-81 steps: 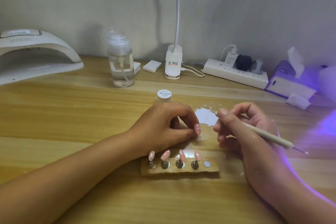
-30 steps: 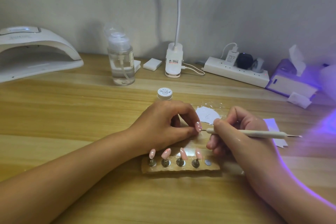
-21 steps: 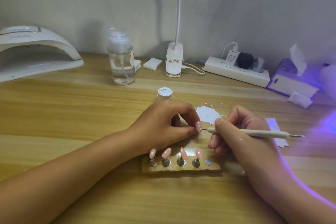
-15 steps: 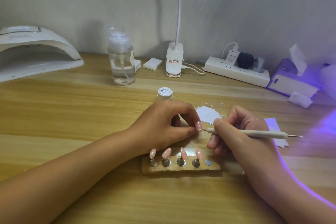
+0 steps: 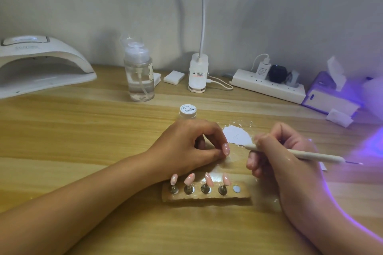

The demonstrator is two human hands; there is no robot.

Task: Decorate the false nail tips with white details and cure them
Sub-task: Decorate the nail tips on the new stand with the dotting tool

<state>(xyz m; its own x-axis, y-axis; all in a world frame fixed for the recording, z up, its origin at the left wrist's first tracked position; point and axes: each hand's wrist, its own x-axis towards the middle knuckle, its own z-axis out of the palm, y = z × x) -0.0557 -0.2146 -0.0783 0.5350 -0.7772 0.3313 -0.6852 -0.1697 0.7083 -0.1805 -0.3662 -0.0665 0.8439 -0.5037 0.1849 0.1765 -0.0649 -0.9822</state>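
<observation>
The nail tip (image 5: 226, 149) is very small and looks very light. It is probably thin and hard, and its pink top is shiny, so it may slip. Wet white paint would smear at a touch. So it is best to hold it by its sides or from below, never on the painted top, and not to squeeze hard.

The left hand (image 5: 186, 147) pinches this nail tip between thumb and first finger, with the pink top facing up. What is under the tip is hidden by the fingers. The right hand (image 5: 286, 155) grips a thin pen (image 5: 310, 155) like a pencil. The fine point of the pen reaches to the right edge of the tip. I cannot tell if it touches.

Both hands rest on the wooden table (image 5: 83, 130), near each other. A blob of white paint (image 5: 238, 135) lies on the table just behind them, and a little jar (image 5: 187, 109) stands behind that.

Four more tips (image 5: 189, 179) stand on a wooden block (image 5: 207, 197) just in front of the hands. The spot at the right end of the block is bare. The white lamp (image 5: 41, 64) sits far off to the left, so drying the paint is not yet done
</observation>
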